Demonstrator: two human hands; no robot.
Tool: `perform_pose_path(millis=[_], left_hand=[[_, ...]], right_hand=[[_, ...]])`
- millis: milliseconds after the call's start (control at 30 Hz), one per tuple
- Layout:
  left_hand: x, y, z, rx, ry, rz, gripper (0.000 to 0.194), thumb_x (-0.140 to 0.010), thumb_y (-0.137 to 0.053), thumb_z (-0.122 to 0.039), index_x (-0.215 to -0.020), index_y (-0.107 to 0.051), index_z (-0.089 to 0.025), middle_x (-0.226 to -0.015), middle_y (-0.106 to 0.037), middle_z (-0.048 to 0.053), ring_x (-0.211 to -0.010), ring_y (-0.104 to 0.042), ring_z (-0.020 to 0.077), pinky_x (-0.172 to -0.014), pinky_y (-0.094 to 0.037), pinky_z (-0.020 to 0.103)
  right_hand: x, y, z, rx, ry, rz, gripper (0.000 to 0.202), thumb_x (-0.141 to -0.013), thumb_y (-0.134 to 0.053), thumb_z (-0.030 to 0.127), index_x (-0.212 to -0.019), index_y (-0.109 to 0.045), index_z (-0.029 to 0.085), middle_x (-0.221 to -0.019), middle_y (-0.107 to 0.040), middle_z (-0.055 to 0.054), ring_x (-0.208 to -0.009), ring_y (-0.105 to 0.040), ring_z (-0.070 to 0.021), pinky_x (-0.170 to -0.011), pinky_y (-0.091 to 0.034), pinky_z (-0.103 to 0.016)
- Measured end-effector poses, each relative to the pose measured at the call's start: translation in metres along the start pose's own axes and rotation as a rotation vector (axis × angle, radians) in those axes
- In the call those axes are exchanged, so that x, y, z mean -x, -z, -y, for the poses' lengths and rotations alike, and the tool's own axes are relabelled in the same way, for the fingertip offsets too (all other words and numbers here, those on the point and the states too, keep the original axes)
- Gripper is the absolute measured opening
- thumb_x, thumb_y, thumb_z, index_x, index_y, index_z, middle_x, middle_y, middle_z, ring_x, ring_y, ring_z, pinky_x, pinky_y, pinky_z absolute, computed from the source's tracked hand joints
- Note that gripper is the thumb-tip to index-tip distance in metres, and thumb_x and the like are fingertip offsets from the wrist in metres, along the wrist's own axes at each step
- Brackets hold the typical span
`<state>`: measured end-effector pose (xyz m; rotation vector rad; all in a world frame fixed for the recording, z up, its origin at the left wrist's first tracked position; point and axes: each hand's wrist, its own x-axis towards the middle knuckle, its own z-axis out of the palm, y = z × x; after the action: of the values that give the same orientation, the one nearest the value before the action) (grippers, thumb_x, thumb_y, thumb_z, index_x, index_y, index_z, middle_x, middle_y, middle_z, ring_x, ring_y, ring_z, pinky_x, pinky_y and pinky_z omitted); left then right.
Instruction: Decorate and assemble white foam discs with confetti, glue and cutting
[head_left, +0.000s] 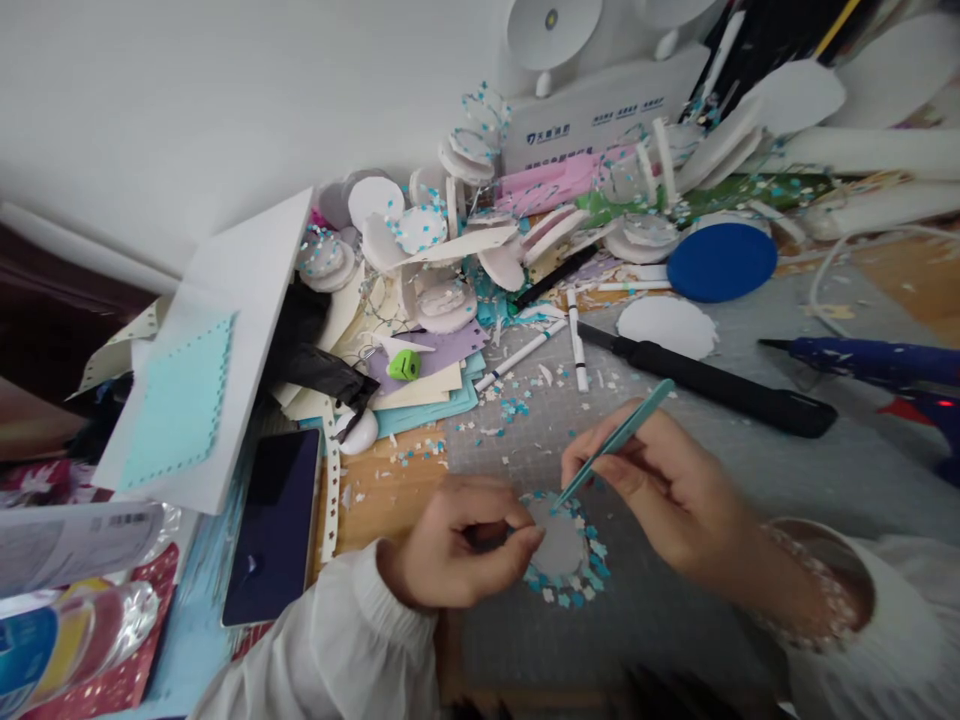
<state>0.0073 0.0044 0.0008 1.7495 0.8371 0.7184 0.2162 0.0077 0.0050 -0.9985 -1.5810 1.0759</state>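
Light-brown wooden tabletop (390, 482) crowded; its front is mostly covered by a grey gridded cutting mat (675, 640). At the left, a large white flat board (255, 270) is leaned at a tilt, with a dark-screened smartphone (274, 530) laid just beside it. Back is blocked by a heap of white paper discs (420, 228). Mat space beyond the right hand (667, 490) is taken up by a long black stick-shaped tool (720, 385) and, farther right, a dark-blue glue gun (870, 360). A white round disc ringed with blue and white flowers (556, 548) is placed on the mat, left edge partly hidden by the left hand (469, 545); left fingers curled there, grip on it cannot be told. Slim teal tweezers (622, 435) are pinched in the right fingers, tips at the disc's upper rim. Tiny blue and white punched bits (514, 408) are scattered behind.
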Motion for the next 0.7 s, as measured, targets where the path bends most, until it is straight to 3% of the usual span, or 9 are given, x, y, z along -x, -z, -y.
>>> perform_pose_path(millis=[400,700], left_hand=[[0.0014,-0.0001,0.0000,-0.002,0.011,-0.020,0.025,-0.087,-0.060,-0.021,-0.063,-0.064,-0.014,-0.051,-0.041,-0.004,-0.046,-0.035,0.0073,-0.047,-0.027,0.023],[0.0001,0.0003,-0.0009,0.007,-0.002,-0.012,0.028,-0.087,-0.058,-0.023,-0.060,-0.061,-0.016,-0.050,-0.040,-0.004,-0.044,-0.034,0.0076,-0.046,-0.026,0.024]], right_hand=[[0.0010,0.0000,-0.0009,0.043,0.002,0.005,0.009,-0.094,-0.050,0.017,-0.092,-0.057,0.023,-0.079,-0.068,0.001,-0.070,-0.067,-0.0097,-0.064,-0.056,-0.016],[-0.0002,-0.0008,-0.0002,0.044,0.022,-0.010,0.007,-0.094,-0.051,0.019,-0.090,-0.055,0.023,-0.077,-0.069,-0.001,-0.068,-0.068,-0.0138,-0.060,-0.057,-0.022]])
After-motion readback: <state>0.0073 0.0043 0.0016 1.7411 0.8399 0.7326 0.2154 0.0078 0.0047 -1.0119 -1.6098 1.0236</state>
